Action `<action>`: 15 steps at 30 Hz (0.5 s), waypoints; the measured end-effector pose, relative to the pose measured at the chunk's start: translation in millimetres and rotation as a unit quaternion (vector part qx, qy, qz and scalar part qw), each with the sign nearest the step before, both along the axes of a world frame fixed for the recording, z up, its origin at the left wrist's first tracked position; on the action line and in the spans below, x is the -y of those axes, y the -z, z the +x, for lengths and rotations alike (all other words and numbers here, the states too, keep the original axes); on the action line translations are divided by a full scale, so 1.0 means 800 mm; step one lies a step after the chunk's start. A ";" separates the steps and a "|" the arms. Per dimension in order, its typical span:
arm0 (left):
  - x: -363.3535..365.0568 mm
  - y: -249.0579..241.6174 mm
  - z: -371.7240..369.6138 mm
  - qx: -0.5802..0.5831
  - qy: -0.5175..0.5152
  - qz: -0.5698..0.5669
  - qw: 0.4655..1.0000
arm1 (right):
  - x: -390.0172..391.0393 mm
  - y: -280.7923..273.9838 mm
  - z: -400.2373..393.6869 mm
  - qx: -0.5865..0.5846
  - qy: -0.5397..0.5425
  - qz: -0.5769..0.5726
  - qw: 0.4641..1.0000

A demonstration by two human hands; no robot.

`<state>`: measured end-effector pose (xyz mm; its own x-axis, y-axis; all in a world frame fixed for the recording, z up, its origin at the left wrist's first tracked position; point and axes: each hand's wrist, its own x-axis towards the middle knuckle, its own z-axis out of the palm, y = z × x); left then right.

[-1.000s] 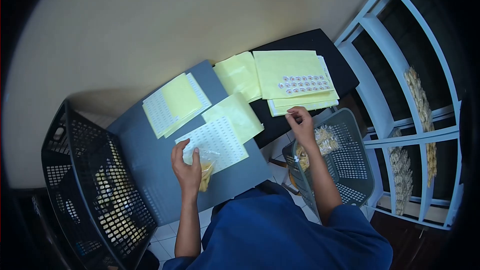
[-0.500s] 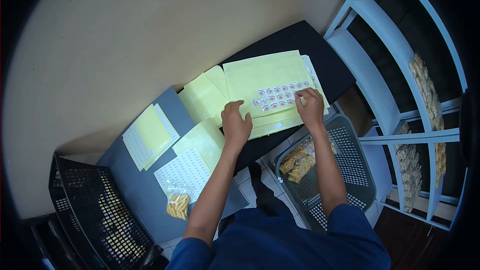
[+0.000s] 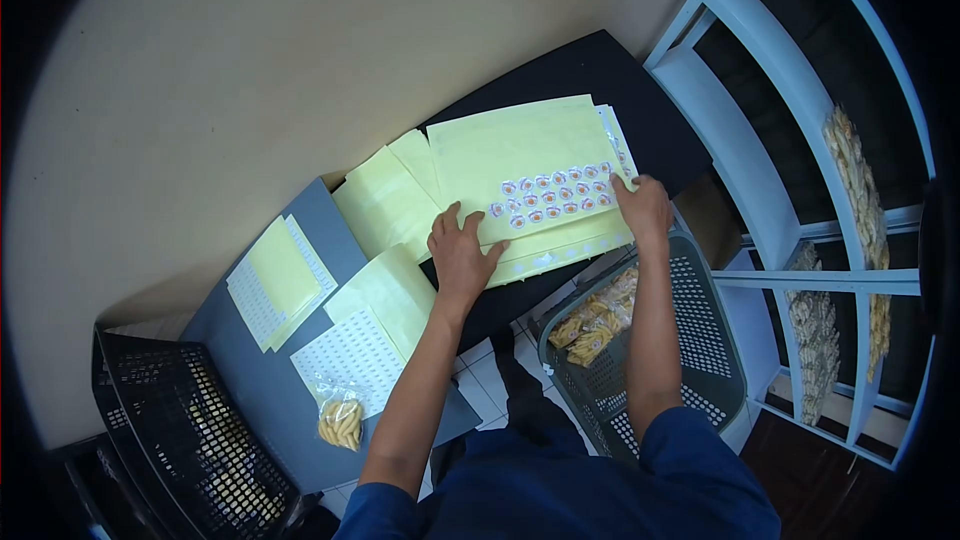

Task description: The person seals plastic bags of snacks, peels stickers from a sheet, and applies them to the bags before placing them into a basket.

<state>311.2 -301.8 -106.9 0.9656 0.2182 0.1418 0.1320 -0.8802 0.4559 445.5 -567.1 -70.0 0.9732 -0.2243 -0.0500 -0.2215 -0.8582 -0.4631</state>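
A large yellow sheet (image 3: 510, 145) lies on top of a pile on the black table. Rows of small round stickers (image 3: 551, 197) with orange centres cover its lower right part. My left hand (image 3: 460, 258) rests at the sheet's lower left edge, fingers spread and thumb on the paper. At the right edge, my right hand (image 3: 645, 208) has its thumb on the sheet and its fingers curled over the side. More yellow paper (image 3: 560, 252) shows below the top sheet, and white sticker sheets (image 3: 617, 135) stick out on the right.
On the grey table (image 3: 325, 225) lie more sticker sheets (image 3: 350, 355) and a clear bag of yellow-brown pieces (image 3: 341, 423). A grey basket (image 3: 705, 320) holding filled bags (image 3: 597, 320) stands below right. A black crate (image 3: 200, 430) is at left, a shelf rack (image 3: 815, 280) at right.
My right hand has moved right, from the stickers to the sheet's edge, uncovering the row ends. My left hand now rests lower on the left edge. The view has shifted slightly.
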 end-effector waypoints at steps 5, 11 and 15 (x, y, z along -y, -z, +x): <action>0.016 -0.021 -0.001 -0.013 0.014 0.072 0.997 | 0.034 0.040 0.007 -0.048 -0.030 0.238 0.970; 0.026 -0.042 0.059 0.025 0.055 -0.069 0.996 | -0.009 -0.027 0.011 0.101 -0.019 0.525 0.845; -0.016 -0.079 0.113 0.130 -0.036 -0.134 0.982 | -0.012 -0.041 0.005 0.278 0.019 0.501 0.819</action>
